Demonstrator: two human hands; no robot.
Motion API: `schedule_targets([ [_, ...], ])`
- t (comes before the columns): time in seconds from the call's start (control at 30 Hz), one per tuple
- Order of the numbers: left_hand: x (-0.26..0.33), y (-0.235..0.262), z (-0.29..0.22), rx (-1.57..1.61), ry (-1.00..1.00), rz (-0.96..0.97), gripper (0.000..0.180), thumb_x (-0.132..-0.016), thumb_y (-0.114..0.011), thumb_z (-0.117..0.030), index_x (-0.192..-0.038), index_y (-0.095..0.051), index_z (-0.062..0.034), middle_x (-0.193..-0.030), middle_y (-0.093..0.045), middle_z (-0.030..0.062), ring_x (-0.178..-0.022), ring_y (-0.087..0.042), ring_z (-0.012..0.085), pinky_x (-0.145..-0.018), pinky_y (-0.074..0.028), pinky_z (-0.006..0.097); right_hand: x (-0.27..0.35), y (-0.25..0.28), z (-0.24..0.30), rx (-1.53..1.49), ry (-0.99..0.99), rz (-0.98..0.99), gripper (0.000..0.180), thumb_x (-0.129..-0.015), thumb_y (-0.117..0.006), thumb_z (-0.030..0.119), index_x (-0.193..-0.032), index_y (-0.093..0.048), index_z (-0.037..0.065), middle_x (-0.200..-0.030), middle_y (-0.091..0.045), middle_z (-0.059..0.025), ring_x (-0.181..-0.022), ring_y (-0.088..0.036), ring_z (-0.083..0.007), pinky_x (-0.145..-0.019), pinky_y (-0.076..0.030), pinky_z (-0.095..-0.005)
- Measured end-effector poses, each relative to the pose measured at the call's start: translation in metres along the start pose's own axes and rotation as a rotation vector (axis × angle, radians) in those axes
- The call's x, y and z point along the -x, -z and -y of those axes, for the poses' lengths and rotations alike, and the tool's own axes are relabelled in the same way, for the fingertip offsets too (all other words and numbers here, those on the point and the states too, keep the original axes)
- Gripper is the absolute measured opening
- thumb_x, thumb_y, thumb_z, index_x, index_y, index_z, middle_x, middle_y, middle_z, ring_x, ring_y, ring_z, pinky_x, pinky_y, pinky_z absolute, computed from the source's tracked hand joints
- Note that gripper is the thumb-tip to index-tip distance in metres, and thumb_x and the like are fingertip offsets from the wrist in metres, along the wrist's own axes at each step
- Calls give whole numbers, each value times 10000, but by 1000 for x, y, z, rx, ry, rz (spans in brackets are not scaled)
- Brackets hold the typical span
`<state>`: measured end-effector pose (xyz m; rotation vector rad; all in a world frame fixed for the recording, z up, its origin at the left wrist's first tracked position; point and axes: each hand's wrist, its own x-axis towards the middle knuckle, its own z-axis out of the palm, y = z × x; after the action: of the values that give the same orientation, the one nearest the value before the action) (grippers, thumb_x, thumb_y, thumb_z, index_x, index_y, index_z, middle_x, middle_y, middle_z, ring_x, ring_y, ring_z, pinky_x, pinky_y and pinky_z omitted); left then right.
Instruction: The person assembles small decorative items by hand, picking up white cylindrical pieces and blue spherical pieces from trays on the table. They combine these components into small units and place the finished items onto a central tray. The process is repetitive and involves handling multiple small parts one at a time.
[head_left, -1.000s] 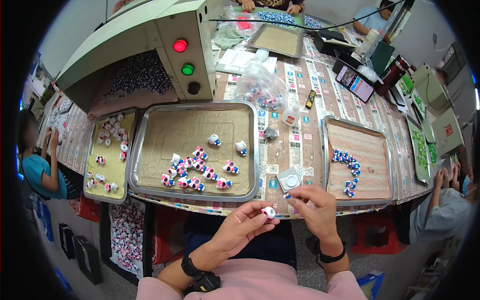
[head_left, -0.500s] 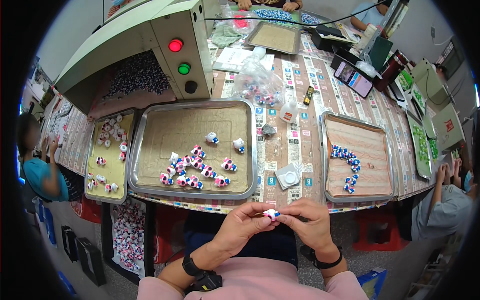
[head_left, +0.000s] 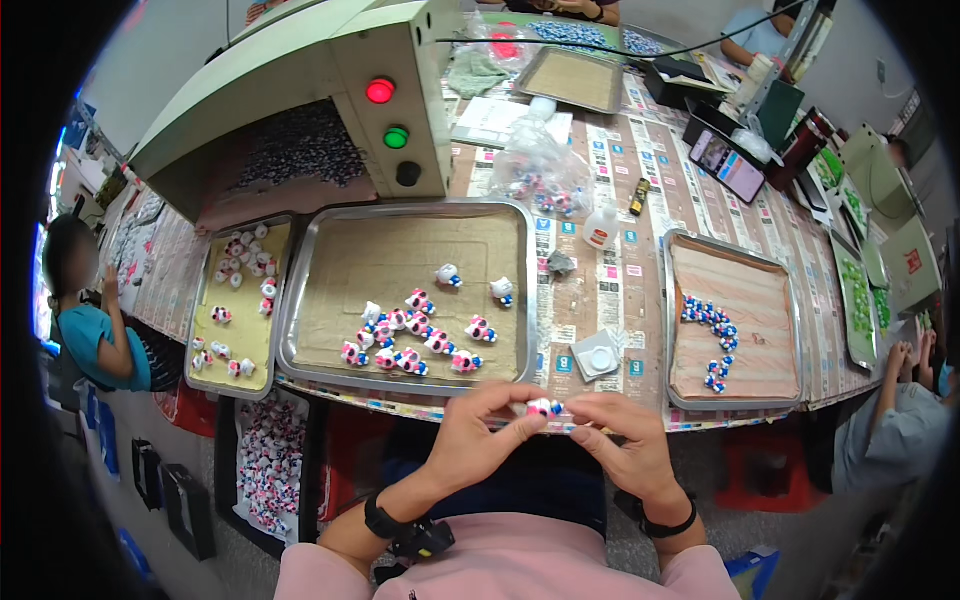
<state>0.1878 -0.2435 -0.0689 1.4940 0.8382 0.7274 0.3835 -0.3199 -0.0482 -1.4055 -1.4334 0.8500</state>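
My left hand (head_left: 482, 432) and my right hand (head_left: 622, 440) meet just below the table's front edge, both pinching one small white, pink and blue toy figure (head_left: 545, 407) between their fingertips. Right above them lies a big metal tray (head_left: 402, 288) lined with brown paper, holding several similar small figures (head_left: 412, 335) grouped near its front. To the right a smaller metal tray (head_left: 735, 322) carries a curved row of blue and white pieces (head_left: 712, 335). A small white square dish (head_left: 598, 356) sits between the two trays.
A yellow-lined tray (head_left: 238, 305) with more figures sits at the left. A pale green machine (head_left: 395, 85) with red and green lamps stands behind. A clear bag of parts (head_left: 540, 170), a small bottle (head_left: 601, 228) and a phone (head_left: 727, 165) lie further back. Other people sit at both sides.
My right hand has come in to the left hand, and both now hold the small figure together, slightly higher toward the table edge.
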Motion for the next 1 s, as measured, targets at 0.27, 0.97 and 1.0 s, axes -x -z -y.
schedule_targets([
  [0.27,-22,38,9,-805,-368,-241,260,-759,-725,-87,-1003,-656,-30,-972,-595,105,-943,-519,297,-838,-408,412,8,1,-7,34,-34,-105,167,-836,-696,48,-996,-727,14,-940,-685,-115,-843,-637,-189,-713,-484,-269],
  [0.97,-22,357,69,-1350,-17,-515,758,-783,-637,-239,-1466,-342,-96,-1492,-303,255,-1375,-285,437,-1135,-250,474,10,7,0,25,37,-96,129,-829,-706,55,-946,-725,5,-881,-685,-114,-786,-635,-191,-677,-483,-281],
  [1.0,-29,358,68,-1384,6,-493,751,-789,-629,-245,-1468,-341,-103,-1491,-305,254,-1373,-284,442,-1134,-253,479,11,7,1,24,24,-100,128,-828,-707,55,-945,-726,6,-880,-685,-116,-790,-638,-196,-683,-485,-284],
])
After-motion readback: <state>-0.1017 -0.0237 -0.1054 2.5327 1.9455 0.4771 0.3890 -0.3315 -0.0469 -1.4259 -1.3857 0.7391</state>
